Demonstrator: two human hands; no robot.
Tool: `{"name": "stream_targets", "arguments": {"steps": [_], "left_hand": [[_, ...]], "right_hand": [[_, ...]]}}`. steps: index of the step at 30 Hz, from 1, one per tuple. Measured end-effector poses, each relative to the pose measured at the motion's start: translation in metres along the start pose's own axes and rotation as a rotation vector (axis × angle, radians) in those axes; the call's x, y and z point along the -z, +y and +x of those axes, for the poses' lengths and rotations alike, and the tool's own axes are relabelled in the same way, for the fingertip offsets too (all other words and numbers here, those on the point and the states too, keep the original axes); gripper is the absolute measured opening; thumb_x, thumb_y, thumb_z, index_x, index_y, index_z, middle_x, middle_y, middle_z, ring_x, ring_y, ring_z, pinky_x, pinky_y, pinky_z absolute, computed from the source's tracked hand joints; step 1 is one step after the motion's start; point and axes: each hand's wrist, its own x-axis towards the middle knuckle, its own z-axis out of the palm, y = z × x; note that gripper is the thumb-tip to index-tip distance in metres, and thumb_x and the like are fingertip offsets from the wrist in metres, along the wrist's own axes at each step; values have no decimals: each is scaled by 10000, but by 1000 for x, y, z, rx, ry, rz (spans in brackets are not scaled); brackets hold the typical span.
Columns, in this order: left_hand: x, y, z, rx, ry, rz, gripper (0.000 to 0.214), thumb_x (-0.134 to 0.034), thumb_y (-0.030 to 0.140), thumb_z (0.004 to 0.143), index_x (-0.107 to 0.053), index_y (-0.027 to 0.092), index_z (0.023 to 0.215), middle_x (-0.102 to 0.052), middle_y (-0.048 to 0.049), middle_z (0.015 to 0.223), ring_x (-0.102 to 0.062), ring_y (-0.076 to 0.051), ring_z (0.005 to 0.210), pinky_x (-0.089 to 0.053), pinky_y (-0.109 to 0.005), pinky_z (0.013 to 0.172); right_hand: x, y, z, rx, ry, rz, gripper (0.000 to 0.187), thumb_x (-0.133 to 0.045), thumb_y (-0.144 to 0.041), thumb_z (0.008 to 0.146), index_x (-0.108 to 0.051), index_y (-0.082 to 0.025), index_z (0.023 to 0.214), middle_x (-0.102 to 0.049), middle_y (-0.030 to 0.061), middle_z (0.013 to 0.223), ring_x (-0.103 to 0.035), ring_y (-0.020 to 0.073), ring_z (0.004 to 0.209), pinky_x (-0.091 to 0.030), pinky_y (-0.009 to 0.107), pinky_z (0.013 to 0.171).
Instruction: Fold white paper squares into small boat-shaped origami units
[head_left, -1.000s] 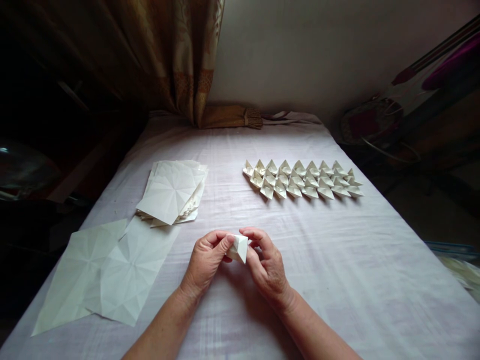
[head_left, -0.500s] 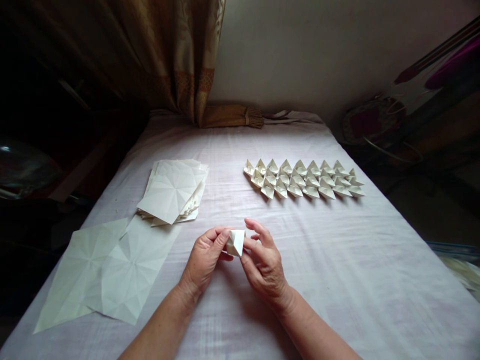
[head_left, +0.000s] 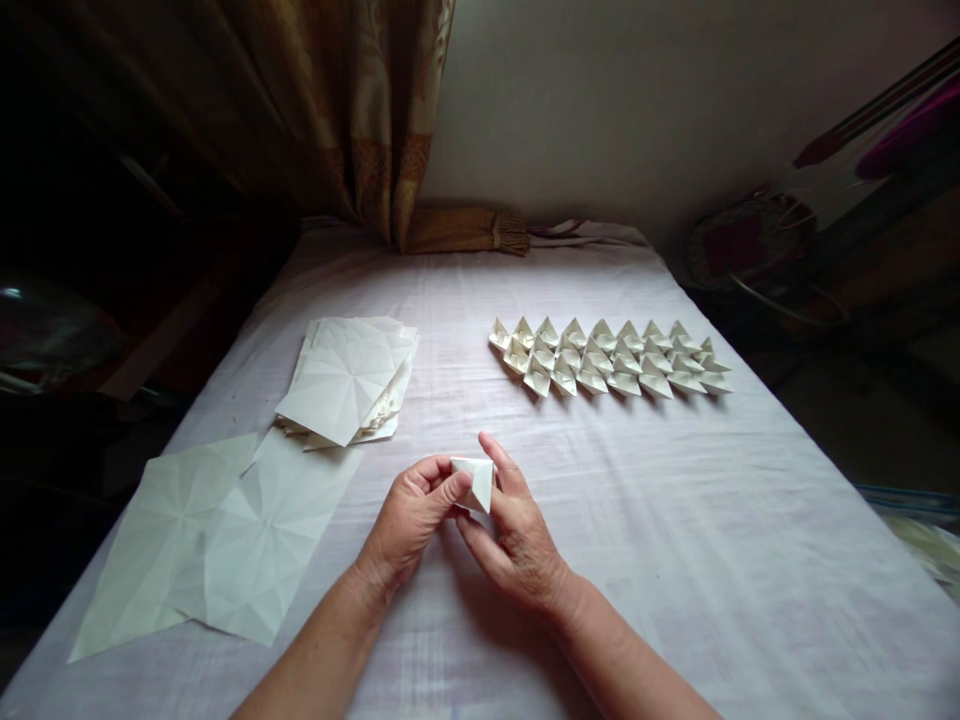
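The left hand [head_left: 409, 515] pinches a small, pointed, white folded-paper piece [head_left: 481, 488] between thumb and fingers, above the pale lilac cloth [head_left: 675, 600] and between the two forearms. Half a second ago that thumb sat at the piece's left edge; now it lies farther across the front face, and the ridge that showed there is partly covered.

The right hand [head_left: 517, 540] has changed more. Its upper fingers were fanned apart; now one finger points up past the piece's right corner, and the thumb has slid left, below the piece and near the left fingertips. The hand meets the piece's right side, but whether it grips cannot be told, as the contact is partly hidden.

The stack of creased white paper sheets [head_left: 337, 385], the two overlapping loose creased white sheets [head_left: 251, 550] and the close-set rows of pointed off-white folded-paper units [head_left: 600, 362] keep their arrangement on the cloth.
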Motion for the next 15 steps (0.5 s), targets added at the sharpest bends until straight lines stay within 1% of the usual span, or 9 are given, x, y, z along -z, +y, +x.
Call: {"name": "stream_targets", "arguments": {"steps": [5, 9, 11, 13, 15], "left_hand": [[1, 1, 1, 6, 19, 34, 435, -845, 472, 636, -696, 117, 841, -670, -33, 718, -587, -128, 638, -474, -227, 632], [-1, 6, 1, 5, 35, 53, 433, -857, 482, 609, -692, 127, 792, -644, -8, 671, -549, -100, 589, -467, -207, 605], [-1, 6, 0, -6, 40, 50, 432, -854, 484, 612, -689, 131, 799, -644, -4, 680, -545, -96, 591, -471, -205, 607], [-1, 4, 0, -30, 53, 53, 456, -823, 521, 645, -694, 139, 859, -656, -10, 717, -553, -101, 603, -475, -205, 602], [0, 1, 0, -63, 76, 60, 483, -760, 575, 701, -690, 158, 934, -663, -8, 736, -556, -103, 605, -477, -203, 588]], "right_hand": [[-1, 1, -2, -15, -28, 9, 473, -607, -164, 815, -582, -231, 1282, -328, 144, 1548, -338, 317, 1419, -392, 488, 1098], [-4, 1, -3, 15, -29, -23, 638, -595, -153, 805, -433, -220, 1419, -318, 174, 1549, -350, 316, 1412, -394, 504, 1090], [-4, 0, -2, 41, -29, -35, 707, -595, -150, 795, -368, -226, 1460, -354, 173, 1529, -355, 314, 1409, -407, 503, 1079], [-3, -1, -1, 51, -39, -36, 733, -596, -147, 782, -356, -244, 1467, -416, 152, 1493, -359, 309, 1407, -414, 497, 1074], [-2, -1, 1, 35, -55, -33, 705, -593, -143, 777, -397, -261, 1444, -450, 132, 1470, -366, 302, 1404, -406, 494, 1082]]}}
